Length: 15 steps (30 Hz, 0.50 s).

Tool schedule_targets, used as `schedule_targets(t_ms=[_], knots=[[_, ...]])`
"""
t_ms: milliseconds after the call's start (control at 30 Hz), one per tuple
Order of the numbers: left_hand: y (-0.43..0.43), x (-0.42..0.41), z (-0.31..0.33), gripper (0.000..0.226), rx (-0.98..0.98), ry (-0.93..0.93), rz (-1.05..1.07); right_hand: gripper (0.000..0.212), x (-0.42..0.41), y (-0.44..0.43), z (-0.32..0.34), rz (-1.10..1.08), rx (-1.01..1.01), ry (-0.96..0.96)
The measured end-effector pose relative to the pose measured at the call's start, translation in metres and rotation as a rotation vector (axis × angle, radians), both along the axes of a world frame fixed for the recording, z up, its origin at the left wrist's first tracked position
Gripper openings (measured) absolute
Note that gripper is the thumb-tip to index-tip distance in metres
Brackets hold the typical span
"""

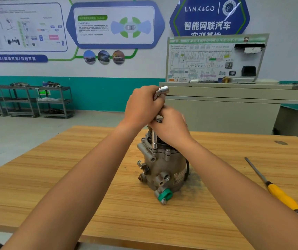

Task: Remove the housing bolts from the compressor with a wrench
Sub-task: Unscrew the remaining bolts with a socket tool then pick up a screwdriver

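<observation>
A grey metal compressor [164, 168] stands upright in the middle of the wooden table [72, 177], with a green clamp low on its front. A chrome socket wrench [154, 139] stands vertically with its lower socket on a housing bolt at the compressor's top rim. Its bent upper end [163, 91] sticks out above my hands. My left hand [142, 105] grips the wrench's upper part. My right hand [171, 127] is curled round the shaft just below, over the compressor's top. Another bolt [167, 152] stands to the right of the socket.
A screwdriver [278, 192] with a yellow handle lies on the table at the right. A dark stain surrounds the compressor's base. Behind the table stands a beige bench [225, 105] with a wiring-diagram board. Metal shelf carts [27, 101] line the far left wall.
</observation>
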<state>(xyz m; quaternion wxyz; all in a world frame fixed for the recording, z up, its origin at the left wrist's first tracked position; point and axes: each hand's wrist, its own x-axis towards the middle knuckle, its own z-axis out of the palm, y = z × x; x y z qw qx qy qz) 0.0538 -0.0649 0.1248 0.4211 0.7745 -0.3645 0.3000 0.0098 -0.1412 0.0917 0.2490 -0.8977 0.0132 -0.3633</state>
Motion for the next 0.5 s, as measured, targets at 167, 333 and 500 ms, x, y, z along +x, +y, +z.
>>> schedule_targets(t_ms=[167, 333, 500], knots=[[0.002, 0.009, 0.002, 0.036, 0.011, 0.1, 0.119, 0.015, 0.003, 0.003, 0.0, -0.02, 0.094, -0.211], [0.022, 0.011, 0.011, 0.017, 0.018, 0.603, -0.32, 0.023, 0.002, 0.0, 0.003, 0.065, 0.108, -0.178], [0.034, 0.016, 0.001, 0.019, -0.017, 0.692, -0.554, 0.028, -0.005, -0.008, 0.008, 0.182, 0.142, -0.036]])
